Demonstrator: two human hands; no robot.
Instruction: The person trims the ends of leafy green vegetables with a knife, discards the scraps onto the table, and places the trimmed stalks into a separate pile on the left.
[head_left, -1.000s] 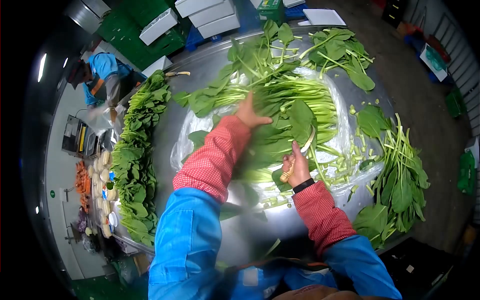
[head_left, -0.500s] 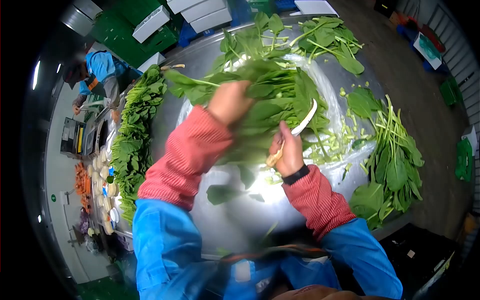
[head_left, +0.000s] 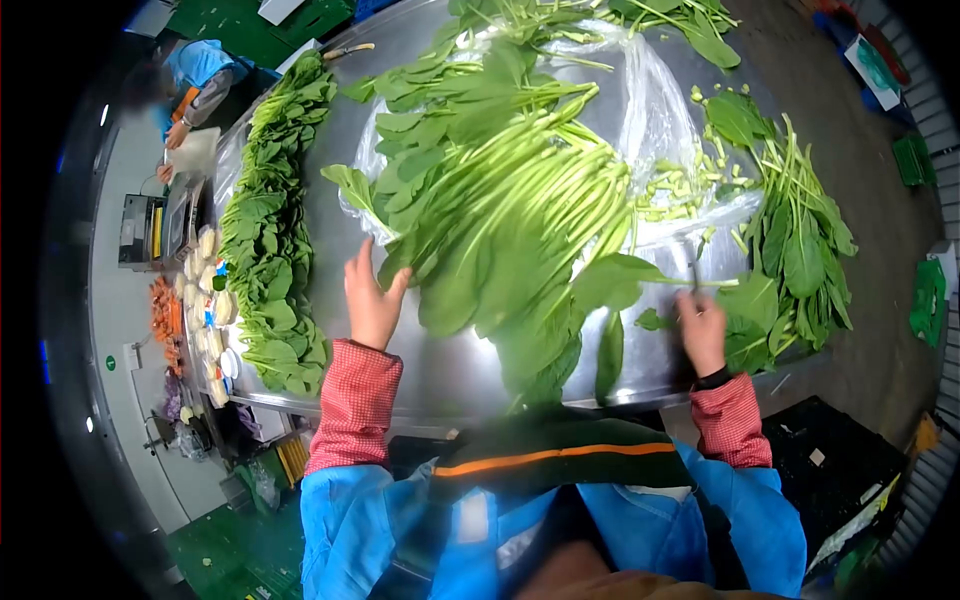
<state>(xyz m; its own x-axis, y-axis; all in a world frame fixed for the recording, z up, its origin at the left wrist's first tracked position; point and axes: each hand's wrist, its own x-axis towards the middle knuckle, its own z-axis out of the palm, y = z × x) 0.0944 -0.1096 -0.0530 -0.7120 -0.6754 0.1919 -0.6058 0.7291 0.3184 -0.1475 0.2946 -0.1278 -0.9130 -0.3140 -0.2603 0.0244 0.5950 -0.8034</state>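
Note:
Long-stemmed leafy greens lie in a big fanned pile at the centre of the metal table, stems toward the upper right and leaves toward me. My left hand is at the pile's left side with fingers spread, holding nothing. To the right of the pile, my right hand is wrapped round a small knife. Its blade points away from me and looks thin and blurred; the handle is mostly hidden in the fist. A single leaf with a long stem stretches from the pile toward that hand.
Clear plastic sits under and behind the pile, with cut stem pieces on it. More greens lie at right. A long row of greens lines the left side, near another knife. A co-worker stands far left.
The greens my left hand was moving now rest spread in the pile, and that hand has let go and drawn back left. My right hand has moved right with the knife. The view has shifted.

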